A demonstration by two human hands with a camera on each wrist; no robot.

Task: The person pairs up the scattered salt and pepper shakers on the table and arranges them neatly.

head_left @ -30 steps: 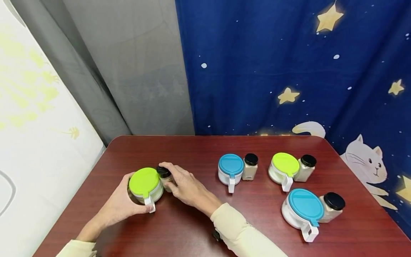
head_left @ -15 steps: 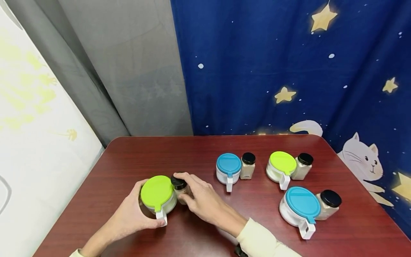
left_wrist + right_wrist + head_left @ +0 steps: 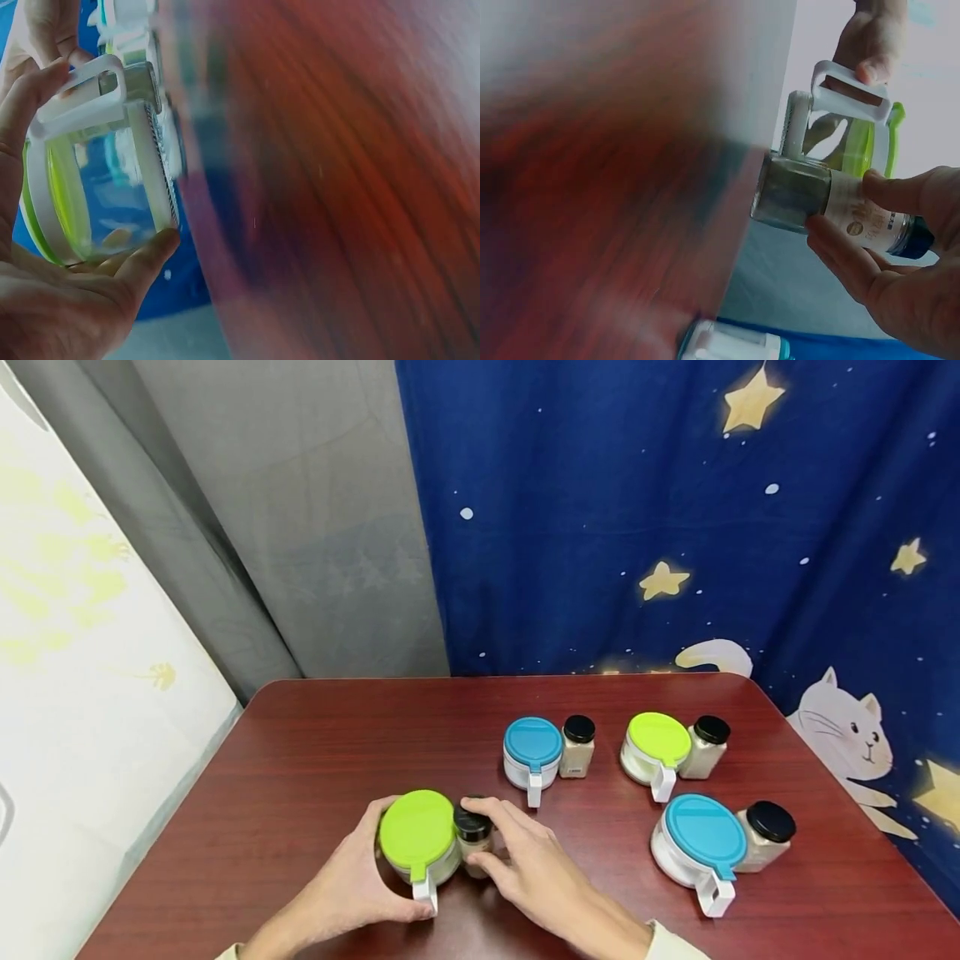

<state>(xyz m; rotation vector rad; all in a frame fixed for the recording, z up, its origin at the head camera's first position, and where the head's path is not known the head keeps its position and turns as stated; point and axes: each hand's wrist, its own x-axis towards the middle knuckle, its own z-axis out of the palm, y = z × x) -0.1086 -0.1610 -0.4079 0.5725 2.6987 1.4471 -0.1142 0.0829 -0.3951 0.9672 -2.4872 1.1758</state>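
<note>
My left hand (image 3: 348, 881) grips a clear jar with a green lid (image 3: 417, 833), its thumb at the white handle (image 3: 425, 896). In the left wrist view the glass of this green-lidded jar (image 3: 112, 195) shows nothing but my fingers through it. My right hand (image 3: 543, 868) holds a small spice bottle with a black cap (image 3: 473, 823), thumb on the near side and fingers around the far side. The right wrist view shows a printed label on the spice bottle (image 3: 862, 214). Both containers stand upright, side by side, at the front middle of the table.
A blue-lidded jar (image 3: 533, 743) and a black-capped bottle (image 3: 577, 747) pair up at the back. Further right are a green-lidded jar (image 3: 656, 743) with its bottle (image 3: 705, 747), and nearer a larger blue-lidded jar (image 3: 701, 839) beside another bottle (image 3: 765, 835). Curtains hang behind the table (image 3: 345, 727).
Both hands have moved right and nearer to me, carrying the green-lidded jar and the spice bottle together from the left side to the front middle. The other jars and bottles keep their places.
</note>
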